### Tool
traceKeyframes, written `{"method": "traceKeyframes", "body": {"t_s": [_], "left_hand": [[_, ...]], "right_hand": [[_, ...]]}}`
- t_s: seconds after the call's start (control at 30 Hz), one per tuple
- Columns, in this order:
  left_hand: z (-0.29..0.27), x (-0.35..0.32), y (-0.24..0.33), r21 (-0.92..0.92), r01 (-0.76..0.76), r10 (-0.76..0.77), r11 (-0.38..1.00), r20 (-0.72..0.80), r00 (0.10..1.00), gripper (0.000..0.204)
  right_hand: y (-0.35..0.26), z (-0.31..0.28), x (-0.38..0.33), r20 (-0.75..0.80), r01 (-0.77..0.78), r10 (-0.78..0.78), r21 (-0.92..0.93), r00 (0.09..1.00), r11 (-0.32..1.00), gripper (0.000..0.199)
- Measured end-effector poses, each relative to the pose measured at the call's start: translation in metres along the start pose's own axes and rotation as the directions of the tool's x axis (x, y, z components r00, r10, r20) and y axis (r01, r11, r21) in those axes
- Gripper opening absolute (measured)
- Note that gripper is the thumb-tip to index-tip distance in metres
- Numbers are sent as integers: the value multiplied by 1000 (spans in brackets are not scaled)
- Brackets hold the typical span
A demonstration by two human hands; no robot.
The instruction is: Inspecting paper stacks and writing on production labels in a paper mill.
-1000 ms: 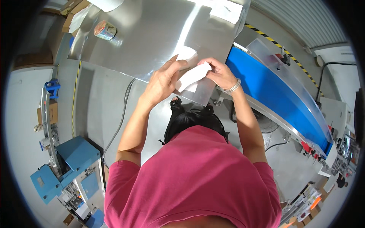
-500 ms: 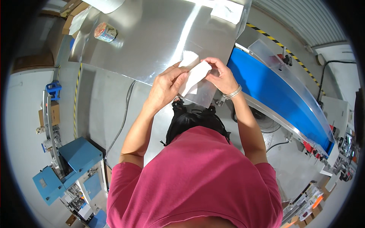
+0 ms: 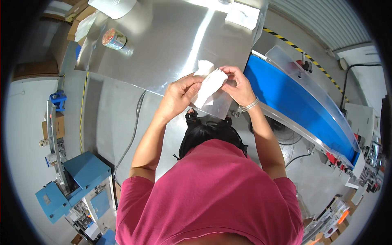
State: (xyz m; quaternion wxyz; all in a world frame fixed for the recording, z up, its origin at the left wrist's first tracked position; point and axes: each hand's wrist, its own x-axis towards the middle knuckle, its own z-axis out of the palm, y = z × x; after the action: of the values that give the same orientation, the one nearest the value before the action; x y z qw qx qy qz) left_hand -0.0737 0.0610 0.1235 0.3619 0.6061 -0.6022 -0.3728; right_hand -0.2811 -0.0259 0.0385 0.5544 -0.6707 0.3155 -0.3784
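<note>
The white packet (image 3: pixel 210 86) has been turned since a second ago: then it was held as a thicker roll between both hands, now it is seen flatter and tilted, its upper end raised past the fingertips. It is pinched at its lower left edge by the left hand (image 3: pixel 178 94) and at its upper right corner by the right hand (image 3: pixel 239 86), both closed on it; the work on it is judged to be mid-way, nothing set down yet. A second white scrap (image 3: pixel 204 65) is seen just above the hands.

Beyond the hands lies the steel desk (image 3: pixel 163 45), with a tape roll (image 3: pixel 113 39) well off to the upper left and white sheets at its far edge. To the right of the right hand runs a blue conveyor (image 3: pixel 298 102). Blue machinery (image 3: pixel 77 179) stands on the grey floor, lower left.
</note>
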Motion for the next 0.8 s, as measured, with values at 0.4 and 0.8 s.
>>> {"method": "traceKeyframes", "body": {"t_s": [0.4,0.8], "left_hand": [[1,1,6,192,-83,94,978,-47,995,26],[-2,0,19,251,29,-35,968,22,999,27]], "right_hand": [[-11,1,0,-42,-31,28,-75,999,997,39],[13,-42,-25,-91,-70,96,247,991,966,32]]}}
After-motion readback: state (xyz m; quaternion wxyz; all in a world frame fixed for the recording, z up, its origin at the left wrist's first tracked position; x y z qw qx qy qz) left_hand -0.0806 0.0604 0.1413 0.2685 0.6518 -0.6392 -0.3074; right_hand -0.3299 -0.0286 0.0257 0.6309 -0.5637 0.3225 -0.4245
